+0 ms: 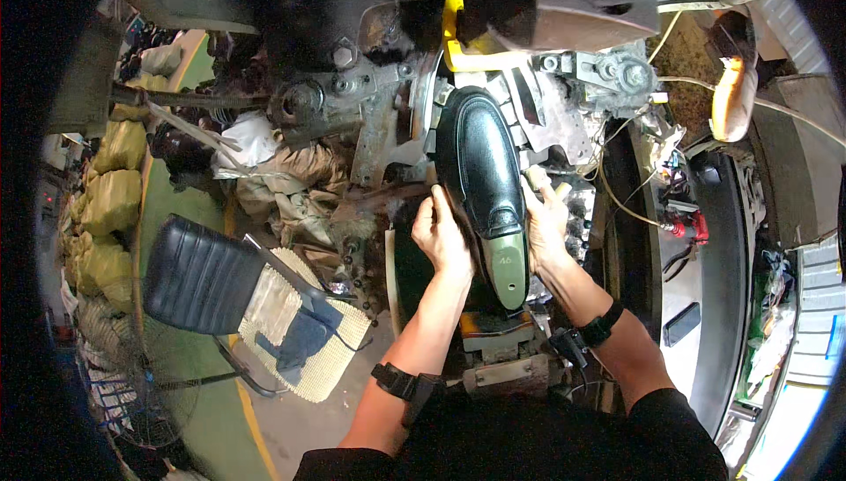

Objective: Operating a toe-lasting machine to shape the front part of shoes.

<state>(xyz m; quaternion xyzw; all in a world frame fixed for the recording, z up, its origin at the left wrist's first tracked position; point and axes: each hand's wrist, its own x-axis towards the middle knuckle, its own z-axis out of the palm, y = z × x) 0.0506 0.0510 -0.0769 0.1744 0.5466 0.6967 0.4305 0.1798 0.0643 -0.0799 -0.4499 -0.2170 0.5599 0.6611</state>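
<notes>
A black leather shoe upper (485,159) is stretched over a green shoe last (508,271), toe pointing away from me. The last's bare heel end, with a small hole in it, faces me. My left hand (443,234) grips the upper's left side, fingers pointing forward. On the opposite side my right hand (546,217) holds the upper near the heel, its fingers partly hidden behind it. The toe lies between the metal plates (551,120) of a greasy machine, just below a yellow bracket (454,40).
Dark machine parts hang over the far side. At left stands a black chair (204,274) with a woven seat mat (330,366), near a wire fan (150,393) and yellowish sacks (110,208). To the right, a phone (682,324) lies on a light surface; thin cables run above it.
</notes>
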